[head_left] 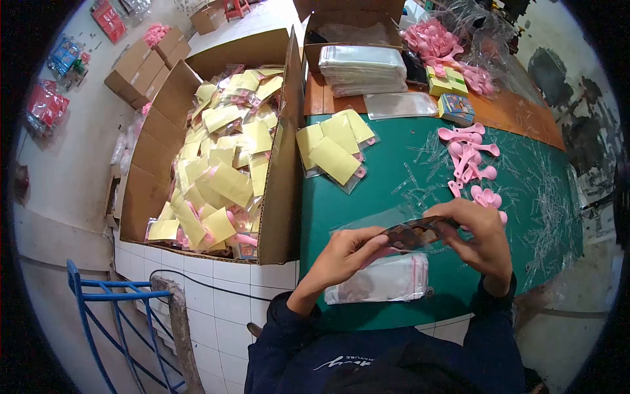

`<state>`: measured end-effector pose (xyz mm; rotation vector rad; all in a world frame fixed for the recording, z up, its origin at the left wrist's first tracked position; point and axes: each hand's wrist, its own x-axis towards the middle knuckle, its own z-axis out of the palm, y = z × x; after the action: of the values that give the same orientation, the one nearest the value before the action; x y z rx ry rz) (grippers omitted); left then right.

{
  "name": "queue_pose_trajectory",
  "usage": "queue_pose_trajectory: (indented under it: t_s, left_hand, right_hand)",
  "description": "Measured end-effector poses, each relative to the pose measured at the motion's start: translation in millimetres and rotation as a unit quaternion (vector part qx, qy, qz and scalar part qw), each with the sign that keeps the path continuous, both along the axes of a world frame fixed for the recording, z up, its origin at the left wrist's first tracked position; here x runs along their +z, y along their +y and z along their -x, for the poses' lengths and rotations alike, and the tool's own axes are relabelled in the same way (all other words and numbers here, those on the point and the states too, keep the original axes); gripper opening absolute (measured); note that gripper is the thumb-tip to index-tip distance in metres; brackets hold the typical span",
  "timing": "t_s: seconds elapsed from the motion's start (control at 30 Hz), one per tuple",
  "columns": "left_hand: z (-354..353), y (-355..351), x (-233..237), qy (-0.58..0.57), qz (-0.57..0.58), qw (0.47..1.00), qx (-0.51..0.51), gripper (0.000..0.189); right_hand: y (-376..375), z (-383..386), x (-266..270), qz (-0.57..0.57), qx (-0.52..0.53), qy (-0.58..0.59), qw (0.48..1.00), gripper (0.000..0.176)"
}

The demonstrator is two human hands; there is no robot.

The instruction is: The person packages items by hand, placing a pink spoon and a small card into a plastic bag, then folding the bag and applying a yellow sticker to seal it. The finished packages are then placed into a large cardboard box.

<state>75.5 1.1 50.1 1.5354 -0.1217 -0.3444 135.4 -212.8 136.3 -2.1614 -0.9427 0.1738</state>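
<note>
A dark printed card (415, 235) is held up over the near part of the green table, with a clear plastic bag (371, 220) around or against it. My left hand (346, 255) pinches the left end of the bag and card between thumb and fingers. At the other end, my right hand (482, 235) grips the card, its fingers curled over the top edge. Below them lies a stack of clear plastic bags (374, 284) with a pinkish strip along the right side. Pink plastic spoons (464, 156) lie loose beyond my right hand, some partly hidden by it.
To the left stands a big cardboard box (279, 164) full of packets with yellow cards (230, 184). Several similar packets (336, 159) lie on the green table (387, 164). Behind are stacked bags (363, 65), a card stack (456, 108) and more pink spoons (430, 43). Plastic strips (545, 203) litter the right side.
</note>
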Motion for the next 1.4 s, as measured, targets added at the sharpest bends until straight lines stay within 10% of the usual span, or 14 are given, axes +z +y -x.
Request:
queue_pose_trajectory:
  t_s: [0.27, 0.73, 1.0, 1.1, 1.2, 1.4]
  left_hand:
    - [-9, -14, 13, -0.058, -0.188, 0.980, -0.031, 0.063]
    - [9, 18, -32, 0.033, 0.090, 0.994, 0.059, 0.067]
    - [11, 15, -41, 0.062, 0.130, 0.987, 0.069, 0.062]
    - [10, 4, -57, -0.160, -0.169, 0.946, 0.228, 0.057]
    - [22, -5, -52, 0.040, 0.121, 0.984, 0.128, 0.052]
    - [41, -10, -56, 0.137, 0.161, 0.974, 0.086, 0.059]
  right_hand:
    - [7, 2, -45, 0.063, 0.092, -0.094, 0.989, 0.015]
    - [-8, -7, -82, -0.096, -0.081, 0.450, 0.884, 0.019]
    - [-8, -1, -99, -0.177, -0.100, 0.376, 0.904, 0.011]
    - [-2, 0, -95, -0.196, -0.143, 0.290, 0.926, 0.013]
    - [8, 1, -86, -0.130, -0.075, 0.180, 0.972, 0.025]
    - [24, 15, -102, 0.008, 0.063, 0.038, 0.997, 0.030]
